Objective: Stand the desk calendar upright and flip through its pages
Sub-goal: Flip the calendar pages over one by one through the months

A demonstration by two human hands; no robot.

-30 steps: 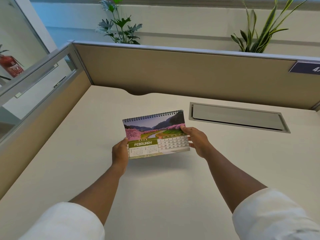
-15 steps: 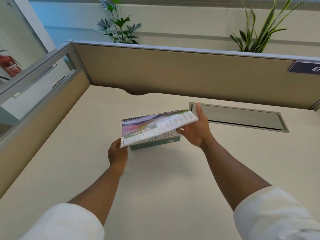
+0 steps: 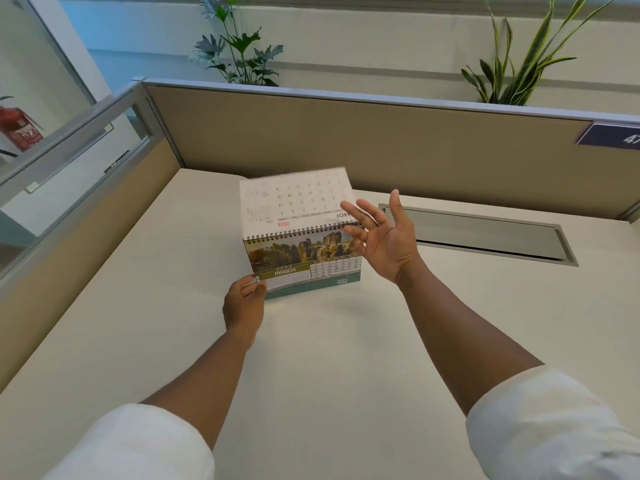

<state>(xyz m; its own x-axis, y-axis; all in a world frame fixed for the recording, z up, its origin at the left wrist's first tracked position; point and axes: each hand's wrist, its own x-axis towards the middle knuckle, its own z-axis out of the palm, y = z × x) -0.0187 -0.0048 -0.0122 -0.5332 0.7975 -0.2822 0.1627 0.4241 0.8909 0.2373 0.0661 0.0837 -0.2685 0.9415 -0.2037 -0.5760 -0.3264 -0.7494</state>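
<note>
The spiral-bound desk calendar (image 3: pixel 304 265) stands upright on the cream desk (image 3: pixel 311 358), showing a MARCH page with a rock landscape photo. Above the spiral, a flipped page (image 3: pixel 294 202) swings over the top, its white back with a date grid blurred by motion. My left hand (image 3: pixel 244 304) pinches the calendar's lower left corner. My right hand (image 3: pixel 384 239) is beside the calendar's upper right corner, palm open and fingers spread, its fingertips close to the flipped page's edge; I cannot tell if they touch.
A grey cable hatch (image 3: pixel 485 233) is set into the desk behind my right hand. Tan partition panels (image 3: pixel 381 150) close the back and left sides. Plants (image 3: pixel 239 46) rise behind the partition. A blue number sign (image 3: pixel 609 133) hangs at the right.
My right hand lifted the FEBRUARY page up and over the spiral, then let go and opened. MARCH now shows. My left hand stayed at the lower left corner.
</note>
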